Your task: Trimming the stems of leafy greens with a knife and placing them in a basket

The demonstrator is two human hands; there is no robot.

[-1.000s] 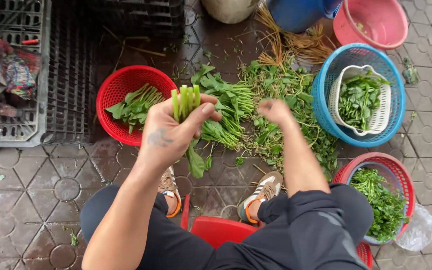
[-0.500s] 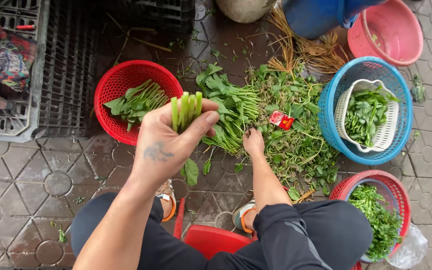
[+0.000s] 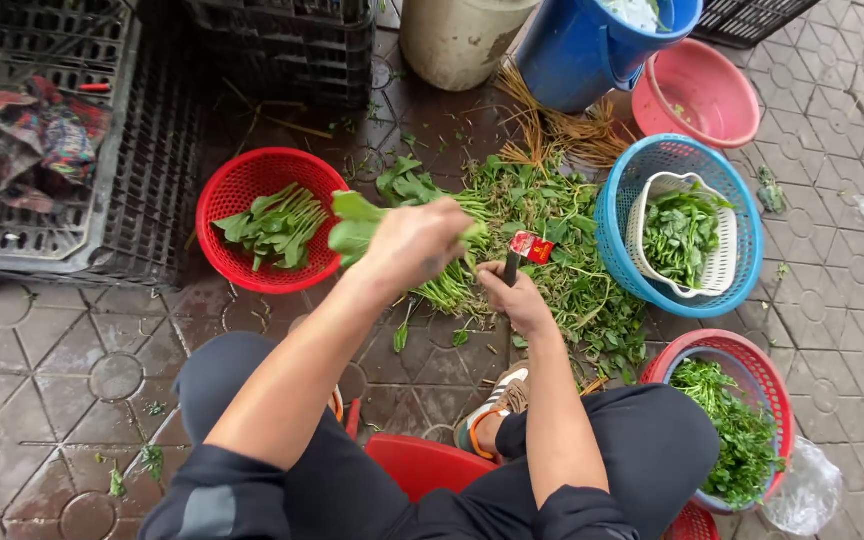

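Our left hand (image 3: 414, 243), closed on a bunch of greens (image 3: 357, 225), has swung toward the red basket (image 3: 252, 170). Our right hand (image 3: 514, 292) now grips a small knife (image 3: 524, 252) over the floor pile (image 3: 562, 250).

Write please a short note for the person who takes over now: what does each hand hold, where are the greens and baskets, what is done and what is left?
Left hand: shut on a bunch of leafy greens, raised over the ground beside the red basket.
Right hand: grips a small tool with a red tag; its blade cannot be seen.
Done: some trimmed greens lie in the red basket; more lie in the white basket inside the blue basket, and in the lower red basket at the right.
Left: a large loose pile of greens on the wet tiles ahead, unsorted.
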